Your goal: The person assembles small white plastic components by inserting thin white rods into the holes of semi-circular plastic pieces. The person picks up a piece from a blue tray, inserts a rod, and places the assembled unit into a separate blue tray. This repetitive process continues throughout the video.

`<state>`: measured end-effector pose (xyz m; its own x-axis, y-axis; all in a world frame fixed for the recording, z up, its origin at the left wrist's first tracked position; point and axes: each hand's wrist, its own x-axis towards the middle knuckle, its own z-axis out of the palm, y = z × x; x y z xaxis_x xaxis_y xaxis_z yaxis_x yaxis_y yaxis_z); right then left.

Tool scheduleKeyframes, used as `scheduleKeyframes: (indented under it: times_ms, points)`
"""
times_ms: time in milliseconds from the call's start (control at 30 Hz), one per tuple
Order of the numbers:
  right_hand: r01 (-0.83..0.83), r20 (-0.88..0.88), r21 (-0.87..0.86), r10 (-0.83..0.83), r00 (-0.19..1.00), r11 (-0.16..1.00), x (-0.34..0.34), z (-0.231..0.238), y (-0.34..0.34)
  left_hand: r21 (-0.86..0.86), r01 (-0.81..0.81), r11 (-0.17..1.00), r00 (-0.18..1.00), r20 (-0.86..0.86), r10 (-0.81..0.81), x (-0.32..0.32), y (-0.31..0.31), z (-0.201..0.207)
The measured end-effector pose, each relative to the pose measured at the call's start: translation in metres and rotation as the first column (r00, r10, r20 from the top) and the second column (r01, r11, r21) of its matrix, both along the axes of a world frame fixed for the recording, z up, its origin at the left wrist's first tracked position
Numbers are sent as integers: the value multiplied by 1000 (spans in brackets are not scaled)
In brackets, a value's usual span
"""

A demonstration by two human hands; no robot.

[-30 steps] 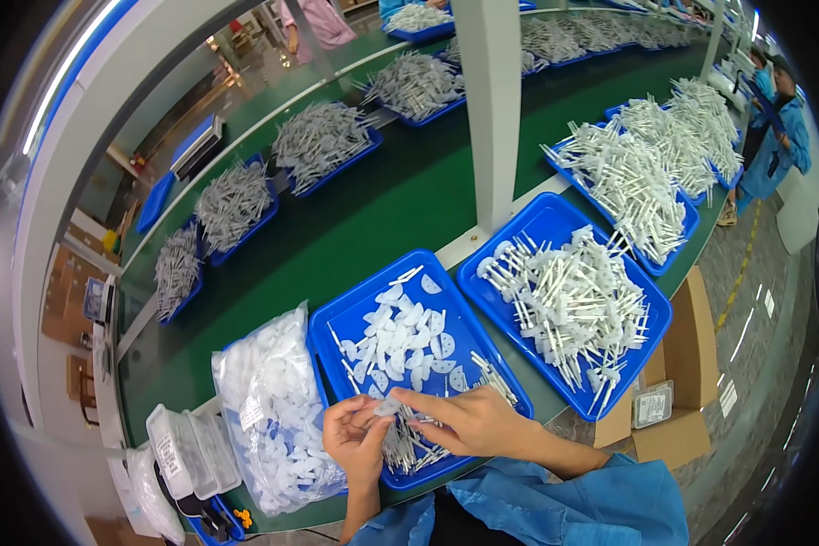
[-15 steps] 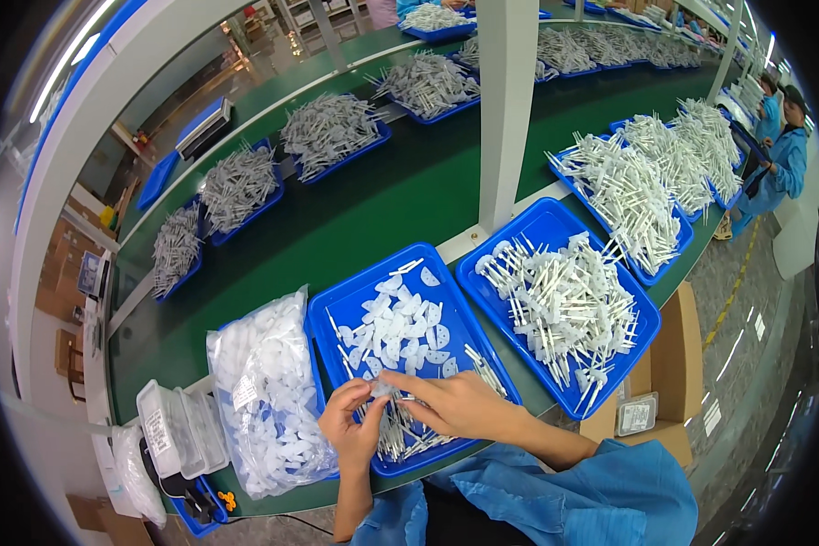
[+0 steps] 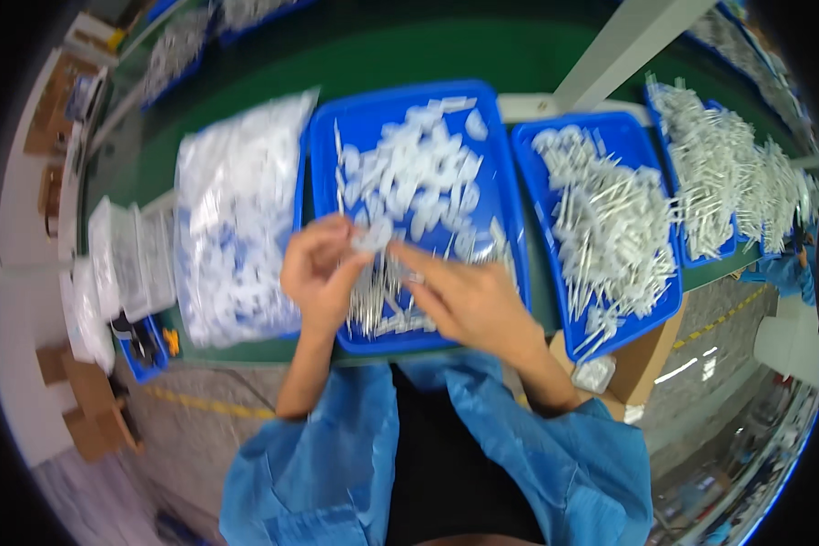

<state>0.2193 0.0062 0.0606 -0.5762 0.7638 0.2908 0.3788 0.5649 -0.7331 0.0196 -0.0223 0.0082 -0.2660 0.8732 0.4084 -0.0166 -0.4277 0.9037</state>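
Observation:
My left hand [image 3: 317, 271] pinches a small translucent white plastic piece [image 3: 373, 238] between thumb and fingertips. From the other side my right hand [image 3: 471, 298] comes in, its fingers closed together and its index fingertip close to the piece; blur hides what they hold. Both hands are over the near part of a blue tray [image 3: 510, 196]. In that tray lie a heap of similar flat white pieces [image 3: 419, 168] and, nearer me, many thin white sticks [image 3: 382, 305], partly covered by my hands.
A clear bag [image 3: 237, 218] of white pieces lies left of the tray. To the right, a second blue tray [image 3: 569, 332] holds piled stick assemblies [image 3: 610, 223], with more heaped trays beyond. A post [image 3: 628, 50] rises behind. Clear containers [image 3: 123, 259] stand far left; an open carton [image 3: 651, 355] sits below right.
The view has tilted down and is blurred, so the table appears higher and more of my sleeves shows. My hands are still together over the tray, the white piece still in my left fingers.

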Motion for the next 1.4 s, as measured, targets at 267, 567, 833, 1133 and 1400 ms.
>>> scheduleKeyframes:
  times_ms: [267,567,833,1133,1400]
  points:
    - [182,-111,-204,-207,972,962,-16,-5,2,-80,233,969,912,364,-189,-1,5,-3]
    - [78,-136,-29,-82,987,996,-16,-16,18,-107,182,977,975,-109,-193,2,22,18]
    - [166,-58,-338,-196,979,926,-22,-14,2,-231,208,951,976,-15,-217,-8,18,9]
    - [219,28,-583,-250,968,782,-42,-6,-6,-293,172,941,971,210,-112,-3,15,-1]
    - [446,157,-595,-447,880,668,-49,-8,-12,-302,149,942,989,55,-139,-2,17,-6]
